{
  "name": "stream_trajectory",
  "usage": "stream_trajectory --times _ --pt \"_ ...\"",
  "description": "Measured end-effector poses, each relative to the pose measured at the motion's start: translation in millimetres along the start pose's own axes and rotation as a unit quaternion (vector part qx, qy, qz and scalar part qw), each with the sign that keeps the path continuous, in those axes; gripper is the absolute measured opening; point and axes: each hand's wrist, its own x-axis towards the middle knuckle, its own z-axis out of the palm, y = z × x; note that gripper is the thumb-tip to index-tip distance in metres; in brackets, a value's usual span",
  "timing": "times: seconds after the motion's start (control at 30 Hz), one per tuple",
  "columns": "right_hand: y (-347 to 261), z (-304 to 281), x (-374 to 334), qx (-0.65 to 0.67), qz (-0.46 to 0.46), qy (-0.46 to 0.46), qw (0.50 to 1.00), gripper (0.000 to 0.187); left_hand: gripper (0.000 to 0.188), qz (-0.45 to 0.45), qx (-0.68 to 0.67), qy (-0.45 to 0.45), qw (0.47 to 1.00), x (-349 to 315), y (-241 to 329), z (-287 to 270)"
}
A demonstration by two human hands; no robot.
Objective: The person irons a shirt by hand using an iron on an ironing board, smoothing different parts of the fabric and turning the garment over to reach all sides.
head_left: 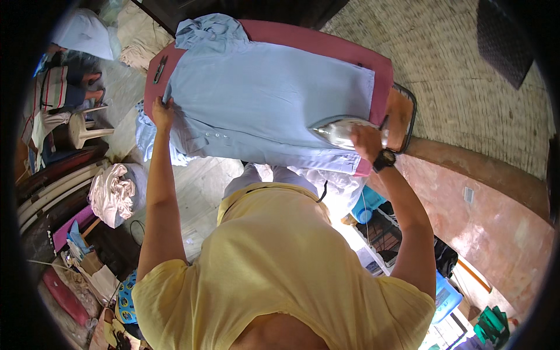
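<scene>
A light blue shirt (256,87) is spread over a dark red ironing board (280,34), its far left part bunched up and a few small buttons showing towards the near edge. My right hand (366,143) is wrapped round the handle of a silver clothes iron (335,132). The iron lies on the cloth at the right end, its tip turned left. At the board's left edge, my left hand (163,114) grips the shirt's border between thumb and fingers. Dark thread snips (160,69) rest on the board just beyond that hand.
A black metal frame (412,119) sticks out at the board's right end, above a pinkish ledge (461,192). On the left are another person's legs (79,87), a white plastic stool (81,129) and a bundle of cream satin cloth (111,195). Light blue cloth (144,131) hangs below the board.
</scene>
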Motion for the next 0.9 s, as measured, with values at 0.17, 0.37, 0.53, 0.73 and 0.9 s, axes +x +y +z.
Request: stream_trajectory --times 0.17,0.37,0.53,0.73,0.9 --pt "18 -3 -10 0.037 0.053 0.026 0.998 0.039 0.041 0.008 0.162 -0.042 0.986 18 9 4" --pt "15 -9 -7 0.052 0.116 0.05 0.991 0.043 0.058 -0.048 0.011 -0.102 0.994 31 -8 2" --pt "12 2 6 0.032 0.101 0.024 0.994 0.049 0.062 0.023 0.042 -0.015 0.999 20 -23 7" --pt "-44 -23 56 0.195 0.076 -0.009 0.978 0.057 0.053 0.012 -0.024 -0.003 1.0 16 -11 1" --pt "-142 -25 131 0.251 0.025 0.031 0.967 0.072 0.045 0.011 0.171 0.071 0.983 7 57 -12"
